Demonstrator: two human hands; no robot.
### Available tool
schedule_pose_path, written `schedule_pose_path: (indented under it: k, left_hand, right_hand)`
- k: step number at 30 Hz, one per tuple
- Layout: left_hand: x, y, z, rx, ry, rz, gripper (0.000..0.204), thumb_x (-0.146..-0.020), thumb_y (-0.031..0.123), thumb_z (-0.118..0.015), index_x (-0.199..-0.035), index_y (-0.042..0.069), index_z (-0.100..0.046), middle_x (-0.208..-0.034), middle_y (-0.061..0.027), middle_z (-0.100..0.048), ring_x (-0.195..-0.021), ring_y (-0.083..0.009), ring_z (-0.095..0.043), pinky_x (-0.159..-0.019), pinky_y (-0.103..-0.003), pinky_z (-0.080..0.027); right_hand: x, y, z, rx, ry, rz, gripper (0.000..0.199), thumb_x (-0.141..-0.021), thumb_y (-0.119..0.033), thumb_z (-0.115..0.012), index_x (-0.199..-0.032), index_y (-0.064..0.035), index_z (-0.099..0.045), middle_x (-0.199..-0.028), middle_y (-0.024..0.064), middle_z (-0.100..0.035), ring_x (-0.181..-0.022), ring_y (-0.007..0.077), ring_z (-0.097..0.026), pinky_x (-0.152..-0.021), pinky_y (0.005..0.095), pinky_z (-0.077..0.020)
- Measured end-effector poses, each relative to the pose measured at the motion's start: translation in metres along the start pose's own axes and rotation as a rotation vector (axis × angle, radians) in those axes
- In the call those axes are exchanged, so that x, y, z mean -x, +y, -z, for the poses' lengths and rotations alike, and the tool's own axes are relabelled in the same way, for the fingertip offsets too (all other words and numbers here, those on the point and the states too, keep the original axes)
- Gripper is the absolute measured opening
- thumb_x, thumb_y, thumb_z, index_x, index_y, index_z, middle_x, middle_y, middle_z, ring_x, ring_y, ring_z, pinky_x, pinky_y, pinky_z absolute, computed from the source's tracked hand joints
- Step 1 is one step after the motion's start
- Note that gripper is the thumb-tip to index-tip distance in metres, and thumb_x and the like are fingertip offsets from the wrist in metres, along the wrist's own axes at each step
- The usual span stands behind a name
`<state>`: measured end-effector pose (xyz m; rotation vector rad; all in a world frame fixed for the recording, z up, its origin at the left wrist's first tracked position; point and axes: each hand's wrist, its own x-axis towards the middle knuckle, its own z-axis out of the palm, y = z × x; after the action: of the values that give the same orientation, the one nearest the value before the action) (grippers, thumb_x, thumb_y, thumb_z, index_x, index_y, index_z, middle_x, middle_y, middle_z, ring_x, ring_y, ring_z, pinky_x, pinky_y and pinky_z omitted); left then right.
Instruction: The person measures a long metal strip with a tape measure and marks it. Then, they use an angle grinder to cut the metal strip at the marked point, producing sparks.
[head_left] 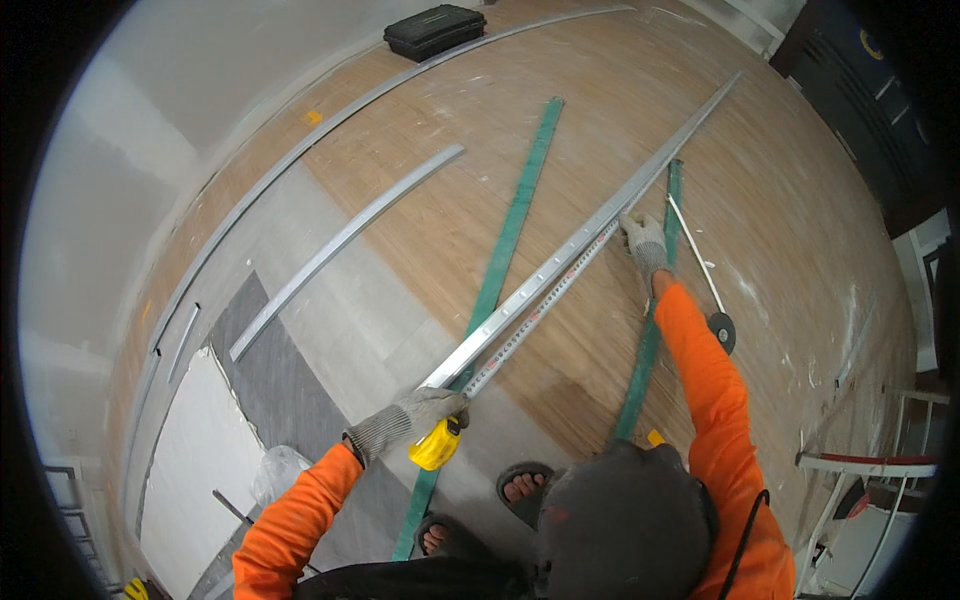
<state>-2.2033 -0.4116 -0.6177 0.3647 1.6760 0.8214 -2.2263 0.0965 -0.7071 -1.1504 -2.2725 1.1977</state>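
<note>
The left hand [425, 412] holds a yellow tape measure [436, 445] at the near end of the metal profile [560, 258]; the right hand [644, 240] sits farther along the profile, its grip unclear. The blade [545, 304] runs beside the profile and should read truest kept taut and parallel; a green strip [525, 190] crosses beneath

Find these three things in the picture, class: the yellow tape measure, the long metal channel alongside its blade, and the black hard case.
Yellow tape measure [434, 449]: head view, on its housing.
Long metal channel [566, 250]: head view, partway along its length.
Black hard case [433, 34]: head view, middle of its body.
</note>
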Motion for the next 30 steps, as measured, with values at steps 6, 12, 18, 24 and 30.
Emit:
schedule_pose_path:
  k: [6, 12, 18, 24, 30]
  left_hand:
    - [0.03, -0.053, -0.004, 0.126, 0.089, -0.037, 0.034, -0.102, 0.035, -0.06, -0.108, 0.004, -0.074, -0.097, -0.0052, -0.073, -0.088, -0.0149, -0.066, -0.082, -0.032, -0.054]
    - [0.042, -0.11, 0.001, 0.046, 0.139, 0.0, 0.031, -0.099, 0.035, -0.062, -0.103, 0.007, -0.072, -0.091, -0.0031, -0.071, -0.085, -0.0153, -0.066, -0.078, -0.032, -0.053]
    - [0.057, -0.128, 0.018, 0.368, 0.121, -0.008, 0.029, -0.101, 0.032, -0.062, -0.099, 0.004, -0.071, -0.092, -0.0034, -0.069, -0.082, -0.0141, -0.064, -0.075, -0.032, -0.053]
    - [0.071, -0.175, 0.013, 0.402, 0.22, -0.007, 0.032, -0.101, 0.033, -0.061, -0.109, 0.002, -0.066, -0.096, -0.0061, -0.068, -0.086, -0.0151, -0.064, -0.076, -0.032, -0.053]
    - [0.08, -0.204, 0.013, 0.295, 0.299, 0.105, 0.033, -0.102, 0.033, -0.061, -0.103, 0.001, -0.072, -0.087, -0.0035, -0.07, -0.079, -0.0133, -0.065, -0.073, -0.031, -0.054]
  right_hand:
    - [0.077, -0.039, -0.01, 0.322, 0.162, 0.43, 0.054, -0.087, -0.028, -0.074, -0.132, -0.0024, -0.06, -0.12, 0.0203, -0.063, -0.114, 0.0368, -0.059, -0.101, 0.0467, -0.046]
    - [0.129, -0.039, -0.039, 0.416, -0.022, 0.816, 0.046, -0.087, -0.022, -0.073, -0.129, -0.0065, -0.062, -0.128, 0.0174, -0.059, -0.121, 0.0384, -0.054, -0.106, 0.05, -0.0411]
    - [0.147, -0.036, -0.062, 0.48, -0.125, 0.999, 0.039, -0.088, -0.022, -0.072, -0.124, -0.0082, -0.065, -0.128, 0.0155, -0.059, -0.127, 0.0375, -0.052, -0.109, 0.0509, -0.0387]
    - [0.166, -0.044, -0.085, 0.567, -0.289, 1.156, 0.037, -0.092, -0.024, -0.069, -0.126, -0.0112, -0.065, -0.129, 0.014, -0.059, -0.129, 0.0363, -0.05, -0.114, 0.0511, -0.0355]
    - [0.204, -0.065, -0.106, 0.561, -0.592, 1.313, 0.05, -0.089, -0.03, -0.073, -0.133, -0.0094, -0.061, -0.135, 0.014, -0.056, -0.132, 0.0359, -0.048, -0.119, 0.0517, -0.0325]
